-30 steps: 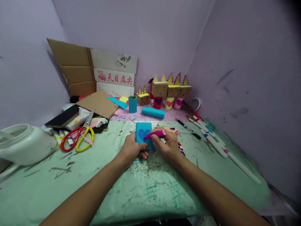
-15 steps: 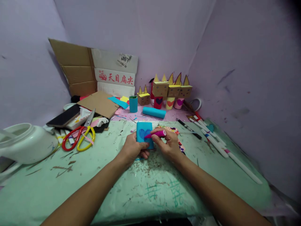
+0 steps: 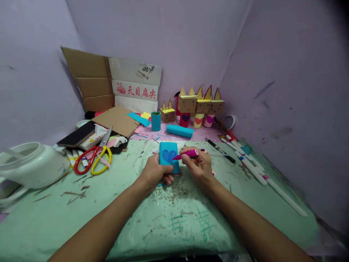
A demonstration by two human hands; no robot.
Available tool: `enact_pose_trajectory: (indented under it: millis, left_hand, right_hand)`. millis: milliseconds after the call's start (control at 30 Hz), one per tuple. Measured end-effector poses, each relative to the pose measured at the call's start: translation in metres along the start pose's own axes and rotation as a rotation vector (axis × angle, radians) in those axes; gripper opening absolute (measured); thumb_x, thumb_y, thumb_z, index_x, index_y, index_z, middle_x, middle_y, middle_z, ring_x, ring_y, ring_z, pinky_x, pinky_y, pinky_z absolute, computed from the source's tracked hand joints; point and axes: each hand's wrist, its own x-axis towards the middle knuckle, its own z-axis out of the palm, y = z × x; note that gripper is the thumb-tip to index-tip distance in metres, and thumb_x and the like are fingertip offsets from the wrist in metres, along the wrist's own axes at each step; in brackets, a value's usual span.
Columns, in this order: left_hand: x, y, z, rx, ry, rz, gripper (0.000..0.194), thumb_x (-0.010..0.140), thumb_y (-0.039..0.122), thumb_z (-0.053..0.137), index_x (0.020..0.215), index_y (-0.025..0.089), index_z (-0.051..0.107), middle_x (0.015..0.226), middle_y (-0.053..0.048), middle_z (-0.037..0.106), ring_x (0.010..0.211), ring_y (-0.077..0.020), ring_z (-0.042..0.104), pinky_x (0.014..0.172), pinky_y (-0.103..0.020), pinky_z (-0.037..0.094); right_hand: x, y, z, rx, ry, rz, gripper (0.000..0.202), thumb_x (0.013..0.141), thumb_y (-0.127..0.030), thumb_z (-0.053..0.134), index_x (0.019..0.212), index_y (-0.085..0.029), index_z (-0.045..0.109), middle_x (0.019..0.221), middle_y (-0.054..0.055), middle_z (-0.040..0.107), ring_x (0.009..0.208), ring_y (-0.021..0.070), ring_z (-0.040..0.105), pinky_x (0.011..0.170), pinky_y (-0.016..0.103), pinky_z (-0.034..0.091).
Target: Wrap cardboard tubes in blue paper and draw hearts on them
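Note:
A blue paper-covered tube (image 3: pixel 164 146), flattened in shape, is held upright over the table by my left hand (image 3: pixel 158 171), thumb across its lower front. On its front shows a darker blue heart (image 3: pixel 168 156). My right hand (image 3: pixel 200 167) is closed round a magenta marker (image 3: pixel 191 154), whose tip points left at the heart's right side. Whether the tip touches the paper I cannot tell. Behind, another blue tube (image 3: pixel 180 131) lies on its side, and a short blue tube (image 3: pixel 156 122) stands upright.
Scissors (image 3: pixel 102 154) with red and yellow handles lie left, near a white watering can (image 3: pixel 32 165) and a phone (image 3: pixel 76 134). Cardboard animal figures (image 3: pixel 203 105) stand at the back. Several white markers (image 3: pixel 252 165) and a black pen (image 3: pixel 219 149) lie on the right. Cardboard (image 3: pixel 117 122) lies behind.
My right hand has shifted a little to the right with the marker, uncovering more of the heart. The left hand still holds the tube in nearly the same place. The view has shifted slightly.

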Motion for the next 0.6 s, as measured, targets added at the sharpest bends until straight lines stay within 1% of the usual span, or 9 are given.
enact_pose_trajectory:
  millis: [100,233,333,467,600]
  left_hand:
    - [0.0009,-0.0005,-0.0002,-0.003,0.004,0.001,0.027,0.065,0.008,0.063,0.089,0.013,0.052,0.043,0.000,0.061,0.033,-0.0131,0.054,0.034,-0.020,0.044]
    - [0.0020,-0.0010,-0.0007,-0.010,0.007,-0.001,0.029,0.063,0.009,0.064,0.090,0.012,0.054,0.044,0.001,0.061,0.033,-0.0133,0.055,0.033,-0.020,0.042]
    - [0.0016,-0.0007,-0.0004,-0.007,0.005,-0.001,0.031,0.063,0.009,0.064,0.092,0.012,0.054,0.043,0.001,0.061,0.033,-0.0136,0.055,0.034,-0.020,0.043]
    - [0.0003,0.0004,0.0004,0.001,0.016,0.007,0.030,0.064,0.008,0.063,0.092,0.012,0.054,0.042,0.001,0.060,0.034,-0.0138,0.055,0.034,-0.021,0.043]
    - [0.0001,0.0010,0.0007,0.007,0.013,0.009,0.029,0.064,0.007,0.061,0.092,0.012,0.053,0.043,0.000,0.061,0.034,-0.0138,0.055,0.034,-0.021,0.043]
  right_hand:
    - [0.0003,-0.0001,-0.0016,-0.007,0.017,0.008,0.009,0.083,-0.026,0.060,0.080,-0.021,0.067,0.071,0.002,0.070,0.062,0.0178,0.064,0.060,0.031,0.051]
    - [0.0004,-0.0005,0.0001,-0.027,-0.016,-0.026,0.010,0.082,-0.024,0.059,0.078,-0.022,0.068,0.073,0.002,0.072,0.068,0.0188,0.067,0.066,0.032,0.052]
    - [-0.0003,0.0003,0.0026,-0.040,-0.046,-0.046,0.009,0.082,-0.024,0.060,0.080,-0.022,0.068,0.077,0.003,0.073,0.073,0.0199,0.068,0.069,0.033,0.053]
    - [-0.0012,0.0015,0.0035,-0.037,-0.090,-0.043,0.009,0.082,-0.023,0.060,0.079,-0.022,0.068,0.075,0.002,0.073,0.072,0.0197,0.067,0.069,0.033,0.054]
    - [-0.0009,0.0014,0.0028,-0.031,-0.035,-0.043,0.009,0.082,-0.023,0.060,0.080,-0.022,0.068,0.075,0.003,0.072,0.069,0.0189,0.067,0.065,0.032,0.053]
